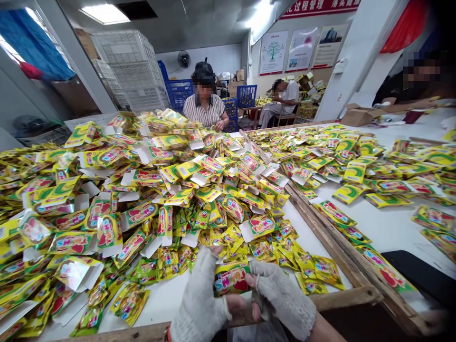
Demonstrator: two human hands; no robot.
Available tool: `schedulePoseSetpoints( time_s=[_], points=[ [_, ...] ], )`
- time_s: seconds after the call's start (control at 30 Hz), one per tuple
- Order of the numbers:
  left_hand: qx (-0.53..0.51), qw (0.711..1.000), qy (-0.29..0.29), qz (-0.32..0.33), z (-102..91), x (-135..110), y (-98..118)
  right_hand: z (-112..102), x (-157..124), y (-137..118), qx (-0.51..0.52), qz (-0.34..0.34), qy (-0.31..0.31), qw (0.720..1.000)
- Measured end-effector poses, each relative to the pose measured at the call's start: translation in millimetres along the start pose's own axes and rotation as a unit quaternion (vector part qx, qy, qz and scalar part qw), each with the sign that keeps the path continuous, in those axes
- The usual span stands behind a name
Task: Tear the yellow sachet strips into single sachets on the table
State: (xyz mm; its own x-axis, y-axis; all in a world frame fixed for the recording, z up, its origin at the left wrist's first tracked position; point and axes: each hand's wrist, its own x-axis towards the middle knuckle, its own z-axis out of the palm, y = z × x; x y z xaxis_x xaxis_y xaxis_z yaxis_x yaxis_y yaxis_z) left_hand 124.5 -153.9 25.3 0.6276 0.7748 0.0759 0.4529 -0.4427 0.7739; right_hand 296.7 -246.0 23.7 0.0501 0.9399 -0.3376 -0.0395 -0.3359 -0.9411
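Note:
My left hand (201, 294) and my right hand (281, 297) both wear fingerless white knit gloves at the near edge of the table. Between them they grip one small yellow carton (231, 280) printed with red and green letters; the left fingers close over its left end, the right thumb and fingers pinch its right end. Just beyond lies a big heap of the same yellow cartons and sachets (199, 199), some with open white flaps.
A wooden rail (320, 228) splits the white table (384, 228); more packets (356, 156) lie to its right. A person in a striped shirt (205, 109) works at the far side, with others seated behind and at the right. White crates (131, 66) are stacked behind.

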Motion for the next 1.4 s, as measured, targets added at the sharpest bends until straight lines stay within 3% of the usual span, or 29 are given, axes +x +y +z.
schedulePoseSetpoints(
  time_s=[0.07,0.13,0.23,0.3,0.4,0.47,0.6,0.67,0.77,0.8,0.9,1.07,1.17,1.27,1.33,1.4],
  points=[
    [-0.094,0.993,-0.020,-0.075,-8.0,1.4,0.7,0.1,0.0,-2.3,0.000,0.017,0.022,1.000],
    [-0.153,0.979,-0.071,-0.115,-11.4,3.3,1.7,1.5,0.4,-3.0,-0.067,0.023,0.044,0.997],
    [-0.163,0.976,-0.086,-0.114,-5.7,5.3,3.7,1.9,1.7,-0.4,-0.178,0.019,0.093,0.979],
    [-0.180,0.974,-0.084,-0.108,0.2,7.5,5.3,-4.9,0.9,0.6,-0.186,0.011,0.124,0.975],
    [-0.249,0.963,-0.070,-0.079,-1.5,15.3,5.1,-33.4,-8.7,-6.4,-0.096,-0.049,0.206,0.973],
    [-0.239,0.969,-0.029,-0.064,-11.1,22.8,1.8,-61.5,-20.5,-16.4,-0.005,-0.121,0.308,0.944],
    [-0.047,0.997,0.040,-0.047,-25.0,36.1,-6.0,-103.7,-36.7,-28.8,0.112,-0.185,0.416,0.883],
    [0.059,0.998,0.020,-0.013,-18.8,40.3,-4.3,-106.7,-33.5,-24.8,0.113,-0.168,0.396,0.896],
    [0.184,0.983,-0.010,0.024,-1.4,44.8,5.4,-100.6,-19.8,-11.7,-0.061,-0.094,0.331,0.937],
    [0.217,0.976,-0.013,0.025,2.2,46.0,8.8,-99.8,-15.7,-7.3,-0.154,-0.072,0.326,0.930],
    [0.304,0.952,-0.028,-0.006,-3.7,48.6,12.3,-105.9,-10.5,3.7,-0.369,-0.032,0.336,0.866],
    [0.376,0.915,-0.093,-0.113,-44.5,41.6,-7.6,-119.6,-11.4,18.7,-0.503,0.064,0.294,0.810],
    [0.355,0.919,-0.114,-0.125,-51.3,31.2,-20.3,-120.1,-7.5,24.3,-0.504,0.047,0.291,0.812],
    [0.316,0.936,-0.101,-0.116,-42.3,25.4,-24.5,-114.1,-4.7,20.8,-0.491,-0.010,0.320,0.810],
    [0.288,0.949,-0.082,-0.102,-34.3,25.6,-23.2,-102.7,-4.5,13.5,-0.474,-0.075,0.337,0.810],
    [0.260,0.962,-0.053,-0.069,-27.1,27.2,-20.1,-83.1,-4.1,5.6,-0.415,-0.133,0.336,0.835]
  ],
)
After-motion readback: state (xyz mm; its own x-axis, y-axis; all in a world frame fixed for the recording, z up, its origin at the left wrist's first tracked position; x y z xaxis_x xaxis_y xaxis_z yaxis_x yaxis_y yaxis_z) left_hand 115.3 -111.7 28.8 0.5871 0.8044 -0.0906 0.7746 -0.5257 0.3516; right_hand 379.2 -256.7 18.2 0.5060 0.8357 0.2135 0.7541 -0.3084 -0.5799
